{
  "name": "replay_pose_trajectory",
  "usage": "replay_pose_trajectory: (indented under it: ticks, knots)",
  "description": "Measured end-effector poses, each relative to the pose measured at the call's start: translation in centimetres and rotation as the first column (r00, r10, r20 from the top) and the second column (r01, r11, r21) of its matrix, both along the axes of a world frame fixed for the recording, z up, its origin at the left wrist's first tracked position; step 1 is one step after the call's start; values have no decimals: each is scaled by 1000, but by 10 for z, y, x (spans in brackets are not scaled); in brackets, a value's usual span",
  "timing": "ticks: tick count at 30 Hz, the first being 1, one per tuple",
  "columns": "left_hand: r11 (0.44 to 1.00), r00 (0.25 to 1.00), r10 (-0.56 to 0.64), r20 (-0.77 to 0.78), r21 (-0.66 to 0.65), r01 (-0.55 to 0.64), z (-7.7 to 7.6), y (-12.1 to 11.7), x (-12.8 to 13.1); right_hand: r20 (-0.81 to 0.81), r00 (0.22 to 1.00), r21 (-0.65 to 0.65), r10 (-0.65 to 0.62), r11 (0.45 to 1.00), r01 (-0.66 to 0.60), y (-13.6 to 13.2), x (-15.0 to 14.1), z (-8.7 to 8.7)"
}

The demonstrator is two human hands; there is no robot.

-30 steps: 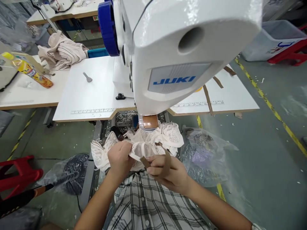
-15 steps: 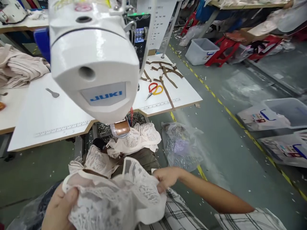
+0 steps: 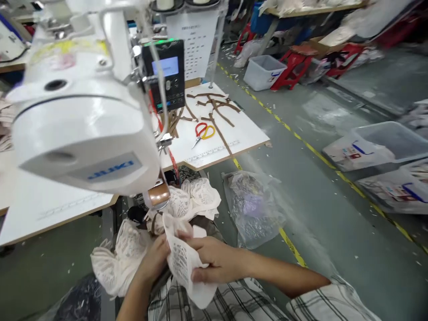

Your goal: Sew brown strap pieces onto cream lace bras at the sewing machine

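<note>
A pale lace bra (image 3: 187, 263) is held up over my lap, partly folded and seen edge-on. My right hand (image 3: 216, 261) pinches it from the right, thumb on the near side. At its left edge my left hand (image 3: 157, 258) is closed on the cloth, the fingers partly hidden behind it. More pale lace bras lie close by: one bra (image 3: 120, 258) to the left of my left hand, another bra (image 3: 190, 198) beyond my hands, below the head of a white sewing machine (image 3: 90, 138).
On the white table (image 3: 247, 131) lie scissors (image 3: 203, 133) with red and yellow handles and several brown strips (image 3: 222, 133). A control panel (image 3: 165, 76) stands behind the machine. A clear plastic bag (image 3: 254, 209) lies on the floor; plastic bins (image 3: 391, 138) stand at the right.
My left hand has moved right, close to my right hand. The bra between them has gone from spread wide to folded and turned edge-on. The view has shifted right.
</note>
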State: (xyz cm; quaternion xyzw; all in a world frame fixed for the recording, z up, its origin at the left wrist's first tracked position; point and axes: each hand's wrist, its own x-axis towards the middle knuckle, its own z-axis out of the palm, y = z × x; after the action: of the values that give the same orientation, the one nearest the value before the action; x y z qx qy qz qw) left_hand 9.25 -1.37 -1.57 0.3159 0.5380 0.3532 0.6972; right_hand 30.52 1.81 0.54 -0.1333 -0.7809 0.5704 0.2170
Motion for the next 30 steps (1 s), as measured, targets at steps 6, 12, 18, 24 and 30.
replay_pose_trajectory:
  ticks: [6, 12, 18, 24, 30]
  knots:
    - [987, 992, 112, 50, -125, -105, 11, 11, 22, 417, 716, 277, -560, 829, 487, 105, 80, -8]
    - [998, 991, -20, -131, 53, 27, 28, 21, 31, 434, 213, 562, -875, 448, 695, 231, 116, -18]
    - [995, 958, 92, -273, 55, -80, 41, 23, 37, 468, 424, 191, -775, 557, 808, 244, 107, -19]
    - [990, 939, 84, -334, 134, -41, 44, 25, 23, 258, 751, -492, -608, 586, 644, 219, 71, -24]
    - [979, 929, 119, -351, 196, -51, 56, 19, 14, 38, 886, -797, -462, 520, 306, 147, 22, -31]
